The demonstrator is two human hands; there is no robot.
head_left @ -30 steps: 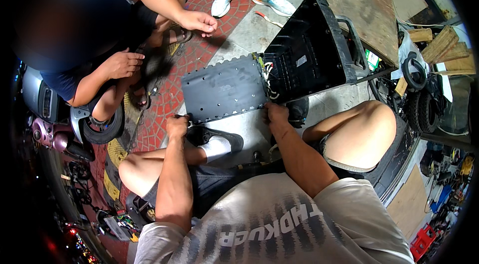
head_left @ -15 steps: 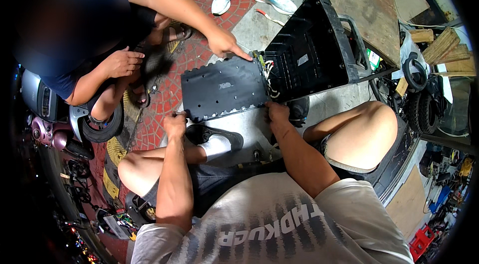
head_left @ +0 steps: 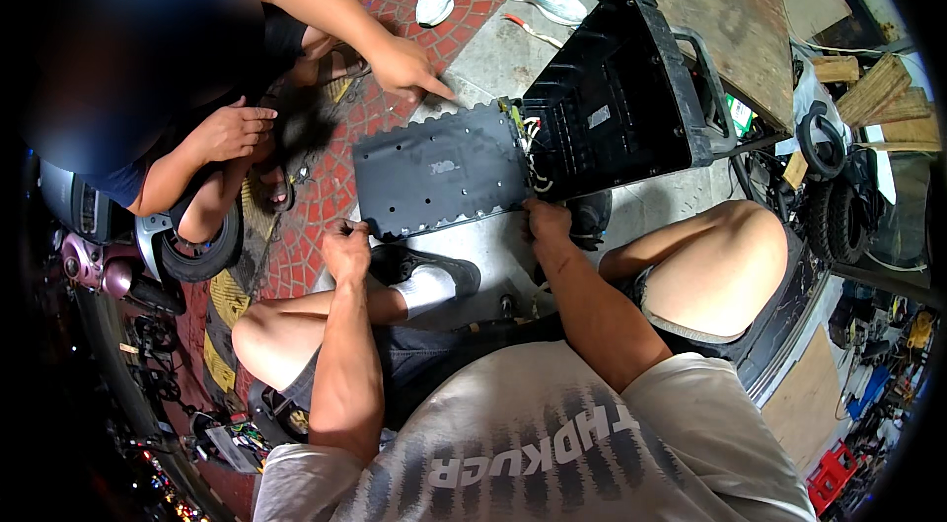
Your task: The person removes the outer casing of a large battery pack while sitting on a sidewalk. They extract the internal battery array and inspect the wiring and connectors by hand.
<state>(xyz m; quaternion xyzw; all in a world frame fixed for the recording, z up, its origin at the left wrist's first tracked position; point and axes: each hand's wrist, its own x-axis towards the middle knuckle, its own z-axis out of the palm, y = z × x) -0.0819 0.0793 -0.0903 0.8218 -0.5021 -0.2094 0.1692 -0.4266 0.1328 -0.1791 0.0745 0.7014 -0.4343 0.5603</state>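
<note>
Pointing, with the co-worker's hand (head_left: 404,70), near the far edge of the black panel (head_left: 441,167) — no longer at its box-side corner, as half a second ago. Pinching that panel's near corners: left with the left hand (head_left: 347,251), right with the right hand (head_left: 546,223). Placed end-on at the open black box's (head_left: 668,78) mouth, beside white wires (head_left: 534,132). Showing inside the box — a small pale label (head_left: 599,116).

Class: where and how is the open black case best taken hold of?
Likely the handle, wrapped from the picture's right: it juts from the right wall of the black case as a loop, leaving a gap behind its bar.
</note>
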